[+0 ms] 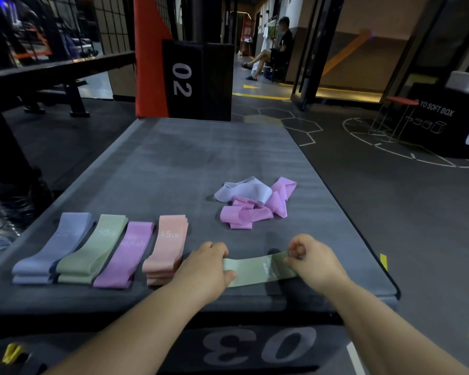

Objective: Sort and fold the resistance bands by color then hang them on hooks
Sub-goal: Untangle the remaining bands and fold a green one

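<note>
Hands [206,266] [313,262] pinch pale-green band [255,270] — flat; glossy.

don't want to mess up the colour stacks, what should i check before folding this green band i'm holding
1. Left hand grips one end of the pale green flat elastic band: ok.
2. Right hand pinches the other end: ok.
3. Band stretched flat, no twist: ok.
4. Stack of folded green bands ready, second from left: ok.
5. Loose heap of pink and lavender bands apart from both hands: ok.
6. Hooks for hanging: cannot tell, none in view.
</note>
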